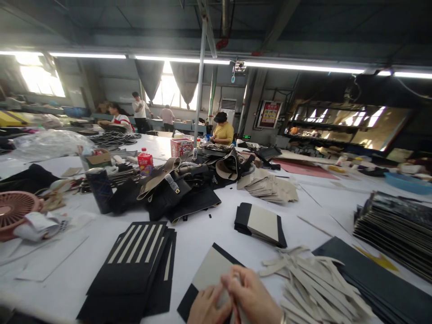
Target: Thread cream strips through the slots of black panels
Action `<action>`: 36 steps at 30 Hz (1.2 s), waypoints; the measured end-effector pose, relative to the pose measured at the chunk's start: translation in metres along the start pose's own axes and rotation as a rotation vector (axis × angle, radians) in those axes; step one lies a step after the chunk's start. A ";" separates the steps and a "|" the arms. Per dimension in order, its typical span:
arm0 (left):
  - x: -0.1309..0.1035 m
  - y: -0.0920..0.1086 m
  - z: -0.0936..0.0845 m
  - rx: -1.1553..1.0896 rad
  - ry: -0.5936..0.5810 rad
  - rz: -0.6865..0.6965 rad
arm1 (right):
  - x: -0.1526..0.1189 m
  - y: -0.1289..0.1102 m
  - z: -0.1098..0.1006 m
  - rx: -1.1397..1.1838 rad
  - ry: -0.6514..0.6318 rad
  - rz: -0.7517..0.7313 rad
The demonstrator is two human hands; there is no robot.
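My left hand [209, 307] and my right hand [251, 294] are together at the bottom centre, fingers closed around a small pale piece that is blurred and mostly hidden. Beneath them lies a black and light grey panel [214, 266]. To the right is a loose heap of pale grey strips [312, 283]. A stack of black panels with light stripes [135, 256] lies to the left. Farther off sits a small stack of black-and-grey pieces [263, 222].
Black bag parts [182, 193] are piled mid-table near a dark cylinder [99, 190]. A pink fan [16, 211] stands at left, a tall stack of dark sheets [394, 229] at right. A person in yellow [223, 132] is across the table.
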State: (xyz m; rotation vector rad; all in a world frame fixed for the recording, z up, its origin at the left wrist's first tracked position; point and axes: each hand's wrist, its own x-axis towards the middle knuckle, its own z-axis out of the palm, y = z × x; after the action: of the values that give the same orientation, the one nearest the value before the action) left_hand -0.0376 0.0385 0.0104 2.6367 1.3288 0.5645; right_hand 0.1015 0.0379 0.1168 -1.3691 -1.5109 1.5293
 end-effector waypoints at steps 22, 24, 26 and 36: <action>0.052 0.012 -0.008 -0.187 -0.250 -0.194 | 0.084 0.035 -0.032 -0.548 0.262 0.254; 0.052 0.014 -0.012 -0.188 -0.246 -0.198 | 0.073 0.027 -0.021 -0.530 0.201 0.227; 0.049 0.013 -0.019 -0.205 -0.236 -0.172 | 0.063 0.020 -0.015 -0.529 0.181 0.186; -0.030 -0.025 -0.017 0.054 -0.064 0.127 | 0.061 0.024 -0.025 -0.718 0.445 0.078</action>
State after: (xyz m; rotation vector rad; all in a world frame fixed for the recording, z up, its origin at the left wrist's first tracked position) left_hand -0.0786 0.0285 0.0106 2.7731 1.1818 0.4607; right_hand 0.1119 0.0978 0.0820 -2.0123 -1.7842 0.6351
